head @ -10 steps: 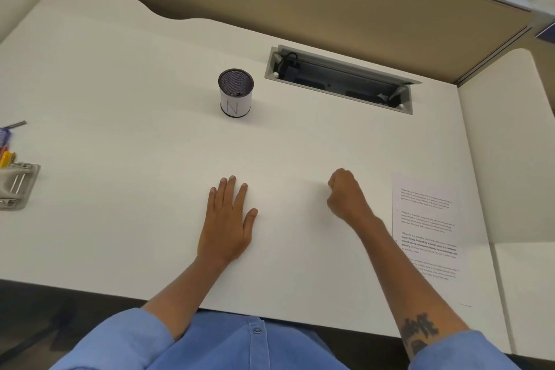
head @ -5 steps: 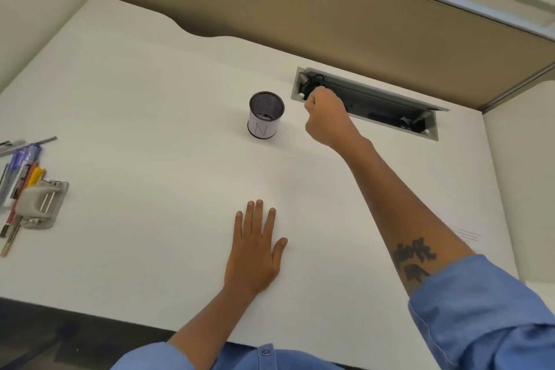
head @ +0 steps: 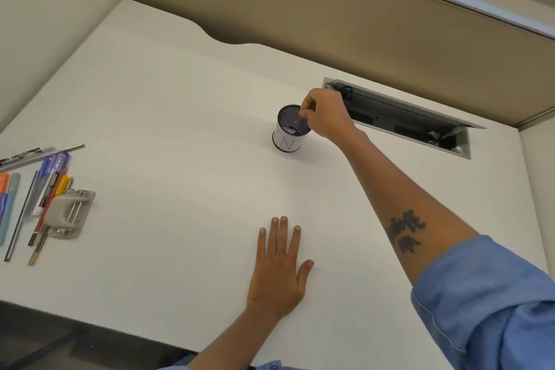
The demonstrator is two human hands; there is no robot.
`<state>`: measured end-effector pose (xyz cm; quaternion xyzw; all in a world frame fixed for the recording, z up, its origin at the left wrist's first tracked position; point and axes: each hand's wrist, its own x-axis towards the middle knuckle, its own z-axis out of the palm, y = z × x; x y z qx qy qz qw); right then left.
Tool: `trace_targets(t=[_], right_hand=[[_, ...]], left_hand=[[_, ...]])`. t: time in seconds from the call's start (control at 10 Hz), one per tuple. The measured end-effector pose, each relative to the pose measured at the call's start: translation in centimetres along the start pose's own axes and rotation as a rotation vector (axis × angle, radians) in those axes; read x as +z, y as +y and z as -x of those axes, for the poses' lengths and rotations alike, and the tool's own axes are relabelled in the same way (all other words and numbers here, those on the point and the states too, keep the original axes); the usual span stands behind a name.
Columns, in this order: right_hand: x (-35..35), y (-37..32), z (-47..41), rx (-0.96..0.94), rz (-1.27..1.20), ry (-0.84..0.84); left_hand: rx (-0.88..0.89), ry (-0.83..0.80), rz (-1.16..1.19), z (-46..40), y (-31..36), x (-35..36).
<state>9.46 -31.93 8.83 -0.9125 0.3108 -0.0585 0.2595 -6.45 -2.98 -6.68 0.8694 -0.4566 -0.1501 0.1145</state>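
A black mesh pen cup (head: 288, 141) with a white label marked "N" stands upright on the white desk (head: 168, 117), near its back. My right hand (head: 326, 116) reaches over the cup from the right. Its thumb and forefinger are curled and pinch at the cup's right rim. Whether something small sits between the fingertips is hidden. Small pale bits lie at the bottom of the cup. My left hand (head: 277, 267) lies flat on the desk near the front edge, fingers straight and slightly spread, holding nothing.
Several pens, pencils and a ruler (head: 36, 186) lie at the desk's left edge beside a grey hole punch (head: 67, 213). An open cable tray (head: 402, 120) is sunk into the desk behind the cup. Partition walls close the back and left.
My right hand moved from the desk's front right, as a fist, up to the cup and now pinches at its rim. The left hand stayed flat. The view shifted right, bringing the pens into sight.
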Motion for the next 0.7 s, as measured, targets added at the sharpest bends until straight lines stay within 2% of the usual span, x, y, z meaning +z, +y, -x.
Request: trace_targets(t=[0.4, 0.7], right_hand=[[-0.3, 0.1, 0.5, -0.001, -0.023, 0.080], [-0.9, 2.1, 2.9, -0.018, -0.140, 0.238]], left_hand=[[0.006, -0.011, 0.007, 0.0, 0.0, -0.1], [-0.004, -0.026, 0.032, 0.2, -0.1, -0.3]])
